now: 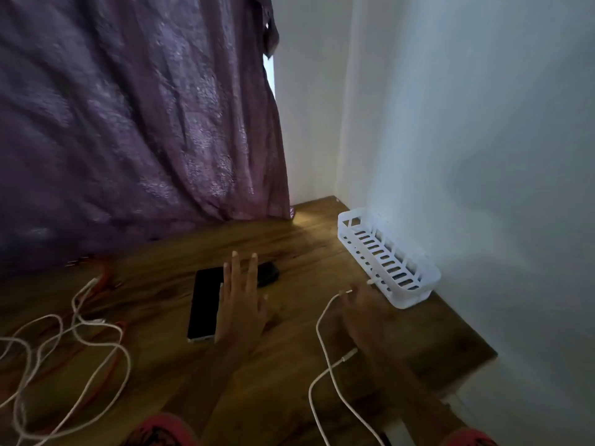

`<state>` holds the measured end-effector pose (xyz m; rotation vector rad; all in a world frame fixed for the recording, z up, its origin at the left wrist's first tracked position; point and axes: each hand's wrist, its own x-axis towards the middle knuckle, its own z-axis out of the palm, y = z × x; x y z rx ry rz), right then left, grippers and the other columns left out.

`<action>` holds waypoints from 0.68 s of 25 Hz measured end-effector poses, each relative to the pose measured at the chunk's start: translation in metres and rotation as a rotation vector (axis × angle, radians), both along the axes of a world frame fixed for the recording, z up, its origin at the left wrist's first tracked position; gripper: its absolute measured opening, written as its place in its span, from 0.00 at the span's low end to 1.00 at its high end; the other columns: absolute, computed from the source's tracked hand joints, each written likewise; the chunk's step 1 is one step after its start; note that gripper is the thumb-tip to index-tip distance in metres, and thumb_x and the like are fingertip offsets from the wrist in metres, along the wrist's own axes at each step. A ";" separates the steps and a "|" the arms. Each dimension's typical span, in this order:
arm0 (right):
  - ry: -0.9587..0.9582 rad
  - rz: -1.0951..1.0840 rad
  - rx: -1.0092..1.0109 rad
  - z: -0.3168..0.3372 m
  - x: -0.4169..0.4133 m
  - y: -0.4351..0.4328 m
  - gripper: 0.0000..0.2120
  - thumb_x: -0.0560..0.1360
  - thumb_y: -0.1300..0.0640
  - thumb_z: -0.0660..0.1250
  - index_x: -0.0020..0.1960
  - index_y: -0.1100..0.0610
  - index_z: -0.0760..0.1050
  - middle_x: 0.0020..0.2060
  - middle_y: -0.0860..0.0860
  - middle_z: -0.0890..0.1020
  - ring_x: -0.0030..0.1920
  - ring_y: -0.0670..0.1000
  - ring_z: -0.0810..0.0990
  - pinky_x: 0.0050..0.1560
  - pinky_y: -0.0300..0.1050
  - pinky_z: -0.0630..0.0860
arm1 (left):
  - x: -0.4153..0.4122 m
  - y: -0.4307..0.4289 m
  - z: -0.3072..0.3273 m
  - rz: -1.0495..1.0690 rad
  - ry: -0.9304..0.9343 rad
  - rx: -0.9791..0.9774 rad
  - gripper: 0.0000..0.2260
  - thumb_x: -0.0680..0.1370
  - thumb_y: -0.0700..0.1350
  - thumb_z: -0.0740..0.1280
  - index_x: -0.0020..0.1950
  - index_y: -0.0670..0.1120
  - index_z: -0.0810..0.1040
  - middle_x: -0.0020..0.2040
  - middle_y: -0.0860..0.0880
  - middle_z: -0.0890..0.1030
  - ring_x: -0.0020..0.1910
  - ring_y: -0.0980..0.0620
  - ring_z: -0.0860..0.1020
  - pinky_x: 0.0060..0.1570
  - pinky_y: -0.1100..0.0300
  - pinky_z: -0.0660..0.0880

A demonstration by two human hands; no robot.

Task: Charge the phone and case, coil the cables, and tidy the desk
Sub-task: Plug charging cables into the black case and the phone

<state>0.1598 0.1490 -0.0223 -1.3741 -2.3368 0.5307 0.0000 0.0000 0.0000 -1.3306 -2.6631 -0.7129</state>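
On the counter (289, 239), the slick, rigid phone (204, 304) lies partly under the left hand (243, 304), whose fingers are spread. It is probably best gripped by its long edges. The right hand (363, 317) is blurred by the limp cable (317, 326), so I cannot tell its hold.

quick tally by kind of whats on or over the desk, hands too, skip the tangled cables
phone: 1
black case: 1
white basket: 1
hands: 2 (left hand, right hand)
total: 5

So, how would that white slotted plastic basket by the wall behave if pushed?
Probably light: the white slotted plastic basket looks thin-walled and holds nothing visible. Likely slides on the smooth wooden desk rather than tipping, being long and low.
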 end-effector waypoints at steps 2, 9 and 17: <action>0.064 -0.147 -0.136 -0.010 -0.013 0.011 0.17 0.76 0.47 0.59 0.57 0.57 0.72 0.52 0.57 0.79 0.53 0.58 0.77 0.55 0.54 0.75 | -0.017 0.018 -0.010 -0.016 -0.123 0.011 0.35 0.78 0.47 0.62 0.75 0.50 0.40 0.77 0.45 0.39 0.75 0.44 0.41 0.73 0.46 0.54; 0.121 -0.568 -0.072 -0.036 -0.044 0.027 0.23 0.75 0.45 0.64 0.60 0.62 0.71 0.56 0.58 0.79 0.56 0.56 0.77 0.60 0.49 0.72 | -0.051 0.057 -0.057 -0.071 -0.330 -0.015 0.33 0.79 0.47 0.61 0.76 0.48 0.44 0.77 0.46 0.49 0.76 0.46 0.49 0.71 0.50 0.55; 0.315 -0.636 -0.199 -0.022 -0.051 0.028 0.14 0.73 0.61 0.69 0.57 0.62 0.71 0.52 0.58 0.81 0.51 0.55 0.80 0.49 0.43 0.74 | -0.049 0.058 -0.047 0.022 -0.434 0.075 0.26 0.77 0.42 0.65 0.73 0.44 0.59 0.73 0.42 0.61 0.71 0.44 0.61 0.67 0.54 0.61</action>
